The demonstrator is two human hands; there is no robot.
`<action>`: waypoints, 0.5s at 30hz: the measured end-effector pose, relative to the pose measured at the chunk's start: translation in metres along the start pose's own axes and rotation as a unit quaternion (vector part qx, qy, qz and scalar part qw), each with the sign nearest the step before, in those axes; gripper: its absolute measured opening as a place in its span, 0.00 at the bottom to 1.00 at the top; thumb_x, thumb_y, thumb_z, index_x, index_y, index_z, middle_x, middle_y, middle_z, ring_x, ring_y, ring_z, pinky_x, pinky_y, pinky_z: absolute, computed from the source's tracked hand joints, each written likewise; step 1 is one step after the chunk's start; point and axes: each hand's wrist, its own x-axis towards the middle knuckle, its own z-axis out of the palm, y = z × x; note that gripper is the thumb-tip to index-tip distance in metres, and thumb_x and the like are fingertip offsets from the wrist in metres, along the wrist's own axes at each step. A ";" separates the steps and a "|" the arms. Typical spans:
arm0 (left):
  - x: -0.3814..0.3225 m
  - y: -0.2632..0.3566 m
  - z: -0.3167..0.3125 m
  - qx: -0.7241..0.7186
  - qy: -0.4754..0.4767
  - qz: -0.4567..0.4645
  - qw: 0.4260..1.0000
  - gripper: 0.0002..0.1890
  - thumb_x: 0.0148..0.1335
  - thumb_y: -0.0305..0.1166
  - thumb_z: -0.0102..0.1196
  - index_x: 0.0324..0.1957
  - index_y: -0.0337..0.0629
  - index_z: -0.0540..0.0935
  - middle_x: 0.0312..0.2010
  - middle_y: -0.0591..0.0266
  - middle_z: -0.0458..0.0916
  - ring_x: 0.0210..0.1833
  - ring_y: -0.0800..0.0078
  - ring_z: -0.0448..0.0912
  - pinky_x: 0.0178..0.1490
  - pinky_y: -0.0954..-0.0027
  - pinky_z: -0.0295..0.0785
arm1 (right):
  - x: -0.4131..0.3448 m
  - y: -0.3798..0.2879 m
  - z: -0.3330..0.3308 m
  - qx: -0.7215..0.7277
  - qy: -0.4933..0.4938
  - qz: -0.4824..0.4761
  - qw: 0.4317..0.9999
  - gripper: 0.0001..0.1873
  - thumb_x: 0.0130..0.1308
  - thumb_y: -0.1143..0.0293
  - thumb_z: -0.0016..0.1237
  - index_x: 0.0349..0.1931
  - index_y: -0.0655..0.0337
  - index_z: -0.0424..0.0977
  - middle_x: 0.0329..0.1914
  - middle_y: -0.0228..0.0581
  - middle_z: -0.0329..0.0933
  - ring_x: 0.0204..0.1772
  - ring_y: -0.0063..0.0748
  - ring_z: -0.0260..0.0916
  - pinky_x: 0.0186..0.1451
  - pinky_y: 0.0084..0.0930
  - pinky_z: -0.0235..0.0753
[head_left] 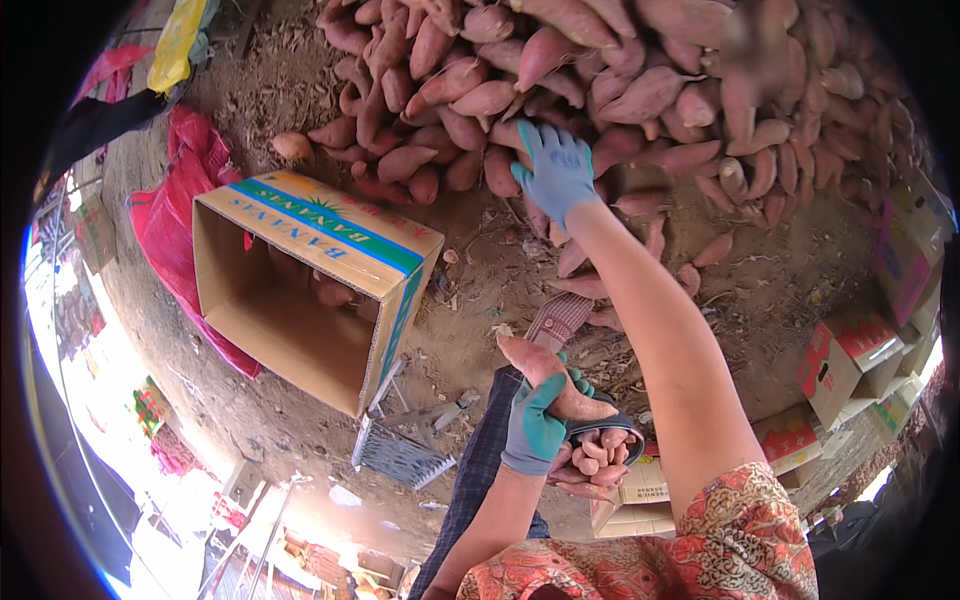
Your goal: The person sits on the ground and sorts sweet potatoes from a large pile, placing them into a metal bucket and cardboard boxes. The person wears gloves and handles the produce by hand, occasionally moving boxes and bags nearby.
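Observation:
My left hand [534, 427], in a grey and teal work glove, grips a long sweet potato [529, 358] in front of my body. My right arm is stretched forward, and my gloved right hand [561, 169] rests palm down on the near edge of a large heap of sweet potatoes [637, 94]. Its fingers touch a sweet potato [507, 135]; whether they are closed around it is hidden. Below the left hand, a dark-rimmed container [636, 442] holds several small sweet potatoes [592, 454].
A cardboard banana box [296, 319] tilts toward me at the left, with some sweet potatoes inside. Beside it are a red mesh sack [176, 247] and a folding stool [401, 450]. More cartons [836, 367] line the right side. Loose sweet potatoes [712, 250] lie on the dirt floor.

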 end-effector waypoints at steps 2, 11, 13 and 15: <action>0.010 0.005 0.002 -0.024 0.006 0.029 0.999 0.27 0.63 0.33 0.60 0.63 0.35 0.69 0.51 0.52 0.77 0.54 0.56 0.77 0.65 0.46 0.70 | 0.029 -0.009 0.022 -0.134 -0.098 0.013 0.986 0.30 0.61 0.54 0.53 0.63 0.46 0.63 0.47 0.39 0.74 0.51 0.43 0.72 0.53 0.50 0.66; 0.031 0.024 0.002 -0.121 0.003 0.108 0.987 0.32 0.63 0.40 0.57 0.66 0.37 0.66 0.61 0.49 0.71 0.68 0.53 0.68 0.75 0.46 0.55 | -0.028 0.006 -0.015 -0.114 -0.222 0.000 0.968 0.36 0.63 0.59 0.52 0.71 0.50 0.57 0.50 0.47 0.72 0.51 0.51 0.71 0.49 0.50 0.70; 0.024 0.029 0.020 -0.115 -0.010 0.131 0.985 0.34 0.64 0.42 0.57 0.69 0.40 0.63 0.64 0.50 0.68 0.70 0.55 0.64 0.76 0.46 0.53 | -0.055 0.019 -0.039 -0.109 -0.290 0.031 0.950 0.36 0.63 0.59 0.52 0.71 0.51 0.56 0.51 0.50 0.74 0.53 0.54 0.73 0.52 0.51 0.71; 0.022 0.033 0.025 -0.107 -0.044 0.140 0.983 0.38 0.65 0.46 0.57 0.72 0.45 0.58 0.67 0.54 0.65 0.73 0.57 0.60 0.76 0.47 0.52 | -0.090 0.029 -0.055 0.027 -0.309 0.130 0.942 0.36 0.62 0.62 0.53 0.70 0.53 0.58 0.52 0.54 0.76 0.53 0.57 0.76 0.53 0.49 0.73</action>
